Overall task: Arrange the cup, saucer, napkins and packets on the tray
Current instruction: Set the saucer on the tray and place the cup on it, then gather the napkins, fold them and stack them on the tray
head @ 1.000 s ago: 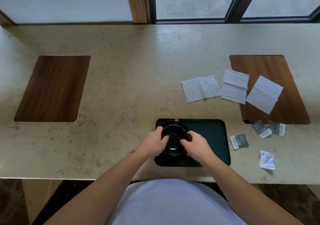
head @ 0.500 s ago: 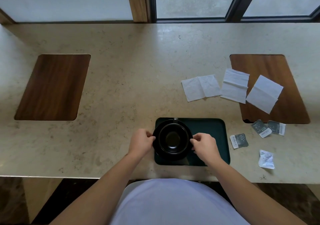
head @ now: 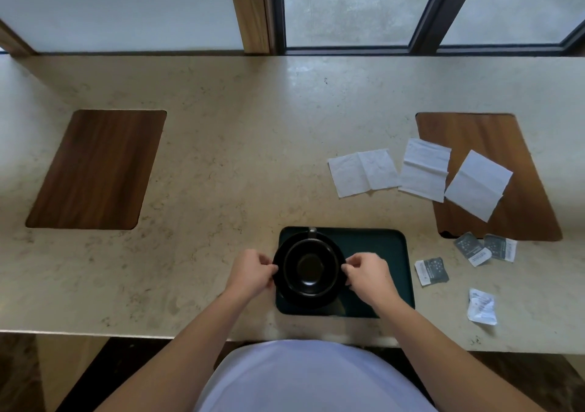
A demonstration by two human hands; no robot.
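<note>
Counter (head: 240,145): a pale stone top is seen from above, running under a window.
Wooden panels: one (head: 95,171) is set into the counter well left of the tray, another (head: 493,164) beyond the tray's far right corner.
Tray (head: 376,247): a dark green tray is placed at the counter's near edge.
Napkins: three white sheets (head: 364,172) (head: 424,169) (head: 478,185) are spread beyond the tray, to its right.
Saucer (head: 280,281): a black saucer is seated on the tray's left end.
Cup (head: 308,269): a black cup is seated on the saucer.
Left hand (head: 253,274): fingers are curled, pinching the saucer's left rim.
Right hand (head: 367,274): fingers are curled, pinching the saucer's right rim.
Packets: four small packets (head: 432,270) (head: 471,247) (head: 501,247) (head: 481,307) are scattered right of the tray.
</note>
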